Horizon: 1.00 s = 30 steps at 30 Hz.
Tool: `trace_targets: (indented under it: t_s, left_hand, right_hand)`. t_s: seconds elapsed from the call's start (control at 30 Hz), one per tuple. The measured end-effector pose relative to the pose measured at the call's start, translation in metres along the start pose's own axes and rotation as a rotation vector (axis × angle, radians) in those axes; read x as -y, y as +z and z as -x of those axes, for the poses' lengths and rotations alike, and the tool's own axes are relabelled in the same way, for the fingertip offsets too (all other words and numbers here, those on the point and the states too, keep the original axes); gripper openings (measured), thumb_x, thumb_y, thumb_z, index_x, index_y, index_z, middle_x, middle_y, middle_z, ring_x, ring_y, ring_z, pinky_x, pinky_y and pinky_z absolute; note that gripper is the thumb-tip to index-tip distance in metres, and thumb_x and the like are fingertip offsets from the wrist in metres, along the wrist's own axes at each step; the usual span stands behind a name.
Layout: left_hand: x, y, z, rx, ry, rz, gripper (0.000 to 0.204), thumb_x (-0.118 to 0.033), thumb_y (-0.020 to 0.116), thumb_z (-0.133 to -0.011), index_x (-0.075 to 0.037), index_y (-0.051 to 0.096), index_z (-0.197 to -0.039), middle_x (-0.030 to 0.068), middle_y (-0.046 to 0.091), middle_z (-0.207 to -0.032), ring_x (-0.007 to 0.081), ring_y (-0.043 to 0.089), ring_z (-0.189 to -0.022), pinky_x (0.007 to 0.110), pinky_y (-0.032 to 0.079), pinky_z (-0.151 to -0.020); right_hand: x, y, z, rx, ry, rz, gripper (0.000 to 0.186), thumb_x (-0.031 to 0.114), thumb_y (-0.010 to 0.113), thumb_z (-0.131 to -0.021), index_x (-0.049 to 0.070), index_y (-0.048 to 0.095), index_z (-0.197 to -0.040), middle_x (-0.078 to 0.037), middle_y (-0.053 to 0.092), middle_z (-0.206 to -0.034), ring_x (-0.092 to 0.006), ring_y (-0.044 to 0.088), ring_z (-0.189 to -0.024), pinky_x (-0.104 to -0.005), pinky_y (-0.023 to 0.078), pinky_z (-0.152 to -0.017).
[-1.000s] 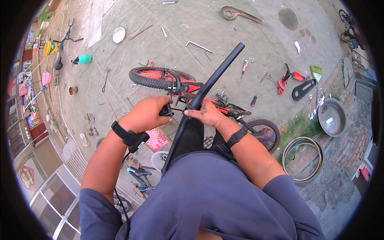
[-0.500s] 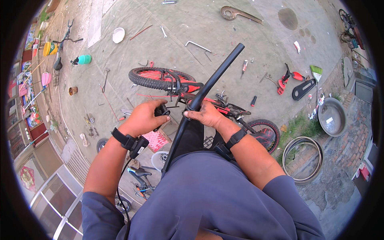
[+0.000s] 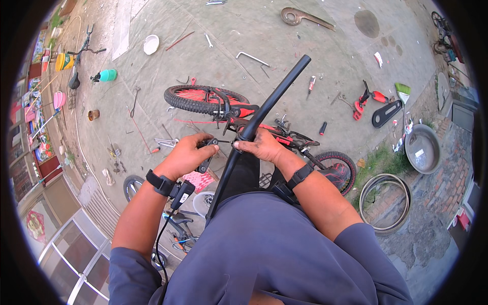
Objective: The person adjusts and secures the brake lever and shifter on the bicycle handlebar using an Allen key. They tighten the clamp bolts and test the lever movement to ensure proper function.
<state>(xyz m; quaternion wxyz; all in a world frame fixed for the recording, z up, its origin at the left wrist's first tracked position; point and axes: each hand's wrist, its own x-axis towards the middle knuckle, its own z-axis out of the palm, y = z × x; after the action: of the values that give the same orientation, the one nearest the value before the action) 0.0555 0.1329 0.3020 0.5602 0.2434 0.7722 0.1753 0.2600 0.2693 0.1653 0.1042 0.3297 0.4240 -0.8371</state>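
Observation:
A black handlebar point(image 3: 280, 94) slants across in front of my body, its lower end against my shirt. My right hand point(image 3: 267, 147) is closed round its middle at the clamp, thumb on the near side. In my left hand point(image 3: 185, 155) is a black folding hex key set point(image 3: 205, 165). One thin key sticks out toward the clamp; whether its tip sits in a bolt is too small to tell. Below the bar lies a red and black bicycle point(image 3: 244, 110), its knobby wheel point(image 3: 185, 105) at the left and another wheel at the right.
On the ground around lie a wrench point(image 3: 208, 40), a bent metal bar point(image 3: 252, 58), a screwdriver point(image 3: 311, 84) and a black grip point(image 3: 323, 128). To the right are a black chain guard point(image 3: 386, 114), a metal basin point(image 3: 423, 165) and tyres point(image 3: 362, 201). A teal bottle point(image 3: 108, 75) stands left.
My left hand has moved right and slightly down, bringing the hex key closer to the handlebar clamp and turning the tool. My right hand and the handlebar have stayed in place.

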Motion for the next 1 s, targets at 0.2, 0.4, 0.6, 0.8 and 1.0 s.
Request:
trace_targets:
  t_s: [0.2, 0.4, 0.6, 0.8, 1.0]
  left_hand:
    - [-0.006, 0.003, 0.001, 0.021, -0.019, 0.025, 0.059, -0.034, 0.074, -0.095, 0.013, 0.065, -0.131, 0.0238, 0.075, -0.112, 0.0268, 0.073, -0.103, 0.037, 0.056, -0.092]
    - [-0.002, 0.005, 0.002, 0.0, -0.011, 0.103, 0.057, -0.033, 0.073, -0.096, 0.013, 0.065, -0.13, 0.0206, 0.076, -0.109, 0.0235, 0.072, -0.099, 0.035, 0.056, -0.089]
    - [-0.003, 0.006, 0.001, -0.01, -0.024, 0.091, 0.058, -0.033, 0.073, -0.097, 0.013, 0.064, -0.131, 0.0209, 0.076, -0.109, 0.0233, 0.072, -0.098, 0.035, 0.056, -0.088]
    - [-0.002, 0.005, -0.007, -0.013, -0.125, 0.074, 0.067, -0.038, 0.076, -0.093, 0.014, 0.063, -0.132, 0.0221, 0.075, -0.111, 0.0252, 0.073, -0.101, 0.036, 0.056, -0.089]
    - [-0.015, -0.003, -0.007, -0.012, -0.072, -0.132, 0.069, -0.035, 0.081, -0.087, 0.014, 0.063, -0.131, 0.0271, 0.075, -0.115, 0.0325, 0.074, -0.105, 0.038, 0.057, -0.093]
  right_hand:
    - [0.0, 0.0, -0.001, -0.006, 0.002, 0.045, 0.06, 0.022, 0.091, -0.086, -0.004, 0.058, -0.13, -0.007, 0.068, -0.113, -0.0159, 0.067, -0.103, -0.0326, 0.057, -0.092]
    - [-0.003, -0.001, -0.002, -0.005, 0.002, 0.05, 0.063, 0.023, 0.091, -0.086, -0.006, 0.058, -0.131, -0.009, 0.068, -0.114, -0.0165, 0.068, -0.104, -0.0327, 0.058, -0.092]
    - [0.0, 0.0, -0.001, -0.007, 0.001, 0.028, 0.064, 0.023, 0.091, -0.086, -0.007, 0.057, -0.132, -0.01, 0.068, -0.115, -0.017, 0.068, -0.103, -0.0328, 0.059, -0.092]
    - [-0.005, -0.001, -0.002, -0.007, -0.013, 0.039, 0.062, 0.023, 0.091, -0.087, -0.005, 0.058, -0.13, -0.009, 0.069, -0.113, -0.0163, 0.068, -0.103, -0.0325, 0.058, -0.092]
    - [-0.003, -0.002, -0.002, 0.002, -0.017, 0.08, 0.058, 0.025, 0.091, -0.086, -0.002, 0.061, -0.128, -0.006, 0.07, -0.108, -0.0148, 0.068, -0.101, -0.0326, 0.057, -0.092]
